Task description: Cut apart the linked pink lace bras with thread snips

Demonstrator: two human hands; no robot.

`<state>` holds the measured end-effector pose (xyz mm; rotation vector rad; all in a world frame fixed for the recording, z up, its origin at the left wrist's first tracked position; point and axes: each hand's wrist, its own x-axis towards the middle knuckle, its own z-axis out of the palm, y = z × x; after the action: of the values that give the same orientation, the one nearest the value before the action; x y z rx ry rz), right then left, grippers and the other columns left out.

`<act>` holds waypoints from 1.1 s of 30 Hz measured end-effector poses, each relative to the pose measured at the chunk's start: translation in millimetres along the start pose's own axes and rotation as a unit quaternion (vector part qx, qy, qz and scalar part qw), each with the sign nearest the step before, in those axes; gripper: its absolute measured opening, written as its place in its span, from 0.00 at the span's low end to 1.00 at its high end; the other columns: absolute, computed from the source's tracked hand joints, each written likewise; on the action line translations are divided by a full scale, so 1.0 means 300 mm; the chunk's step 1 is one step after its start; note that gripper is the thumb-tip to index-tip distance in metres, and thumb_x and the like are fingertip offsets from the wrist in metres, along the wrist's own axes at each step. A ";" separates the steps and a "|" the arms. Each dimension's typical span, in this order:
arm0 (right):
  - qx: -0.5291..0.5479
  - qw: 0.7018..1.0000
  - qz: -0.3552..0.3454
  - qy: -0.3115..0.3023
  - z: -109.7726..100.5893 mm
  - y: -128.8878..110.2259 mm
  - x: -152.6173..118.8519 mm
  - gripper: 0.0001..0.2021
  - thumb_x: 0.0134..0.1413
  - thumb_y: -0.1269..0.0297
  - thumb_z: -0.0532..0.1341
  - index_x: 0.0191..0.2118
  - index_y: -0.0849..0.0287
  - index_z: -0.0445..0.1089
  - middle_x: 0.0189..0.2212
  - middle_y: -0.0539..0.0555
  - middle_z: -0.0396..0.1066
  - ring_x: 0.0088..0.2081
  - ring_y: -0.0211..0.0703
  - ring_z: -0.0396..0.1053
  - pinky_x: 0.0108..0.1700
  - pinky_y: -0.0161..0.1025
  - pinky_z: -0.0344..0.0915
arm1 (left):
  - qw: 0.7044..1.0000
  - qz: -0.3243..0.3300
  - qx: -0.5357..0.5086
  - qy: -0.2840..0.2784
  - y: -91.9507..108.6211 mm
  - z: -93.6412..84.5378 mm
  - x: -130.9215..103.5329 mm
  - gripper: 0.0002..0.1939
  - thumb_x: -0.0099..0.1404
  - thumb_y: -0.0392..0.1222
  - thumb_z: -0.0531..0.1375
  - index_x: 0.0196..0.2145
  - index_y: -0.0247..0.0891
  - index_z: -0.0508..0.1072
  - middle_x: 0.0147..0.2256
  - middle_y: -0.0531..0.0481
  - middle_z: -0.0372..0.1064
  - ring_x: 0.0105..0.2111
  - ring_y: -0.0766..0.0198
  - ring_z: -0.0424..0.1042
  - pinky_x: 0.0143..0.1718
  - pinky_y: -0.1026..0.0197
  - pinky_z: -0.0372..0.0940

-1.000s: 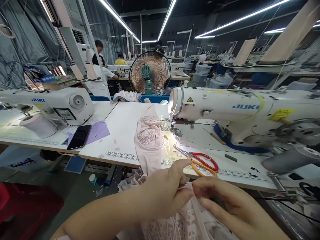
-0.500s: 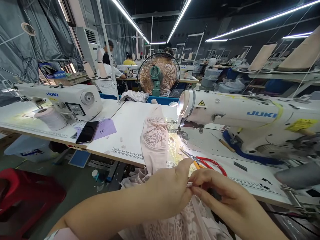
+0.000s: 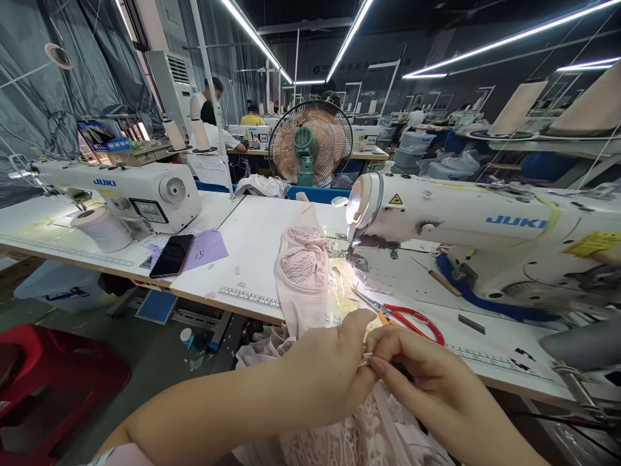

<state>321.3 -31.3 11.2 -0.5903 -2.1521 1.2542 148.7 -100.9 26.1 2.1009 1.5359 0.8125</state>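
Note:
Low in the middle of the head view, my left hand (image 3: 334, 362) and my right hand (image 3: 422, 369) meet at the table's front edge. Both are closed, fingertips pinching a small pale strip (image 3: 367, 357) between them. Pale pink lace fabric (image 3: 349, 433) hangs below the hands. A pink lace bra piece (image 3: 303, 268) lies on the table, left of the lit needle area of a white sewing machine (image 3: 446, 213). Red-handled scissors (image 3: 412, 317) rest just beyond my right hand, with an orange-handled tool (image 3: 385, 319) partly hidden behind the fingers.
On the left stand a second sewing machine (image 3: 116, 191), a thread cone (image 3: 101, 230) and a black phone (image 3: 172, 255) on purple paper (image 3: 208, 249). A fan (image 3: 310, 142) stands behind the table. A wooden-handled awl (image 3: 444, 283) lies right. Other people sit farther back.
The view has shifted slightly. Between my fingertips the small pale strip shows a little more; both hands stay nearly in place.

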 end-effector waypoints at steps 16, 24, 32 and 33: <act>0.056 0.995 -0.005 0.080 0.011 0.035 0.005 0.07 0.64 0.60 0.59 0.34 0.54 0.66 0.30 0.48 0.66 0.32 0.39 0.66 0.33 0.33 0.65 | 0.952 -0.142 -0.266 0.055 -0.006 0.046 -0.020 0.09 0.54 0.45 0.60 0.32 0.38 0.69 0.29 0.52 0.67 0.30 0.62 0.64 0.34 0.61 0.60; 0.024 0.998 0.027 0.059 -0.008 -0.012 0.032 0.07 0.62 0.61 0.58 0.33 0.56 0.65 0.28 0.49 0.64 0.31 0.40 0.65 0.31 0.35 0.64 | 0.912 -0.189 -0.363 0.017 0.007 0.020 0.024 0.14 0.53 0.46 0.60 0.19 0.39 0.60 0.17 0.58 0.50 0.20 0.70 0.50 0.21 0.65 0.46; -0.144 0.982 -0.101 0.071 0.042 0.016 -0.040 0.22 0.58 0.59 0.66 0.54 0.48 0.59 0.46 0.53 0.70 0.45 0.46 0.71 0.45 0.40 0.71 | 0.872 -0.212 -0.421 0.129 -0.053 -0.023 0.013 0.16 0.51 0.49 0.67 0.22 0.34 0.69 0.21 0.56 0.59 0.23 0.69 0.56 0.27 0.64 0.53; -0.165 0.979 -0.110 0.057 0.051 0.023 -0.057 0.25 0.57 0.60 0.66 0.56 0.48 0.57 0.47 0.54 0.70 0.45 0.46 0.71 0.45 0.40 0.72 | 0.864 -0.219 -0.428 0.150 -0.068 -0.030 0.004 0.15 0.51 0.48 0.67 0.22 0.34 0.69 0.21 0.56 0.59 0.23 0.69 0.57 0.28 0.65 0.54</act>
<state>324.2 -48.6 -5.3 -0.5243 -2.2716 0.7348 128.5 -93.7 19.9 0.9735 1.3347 1.3552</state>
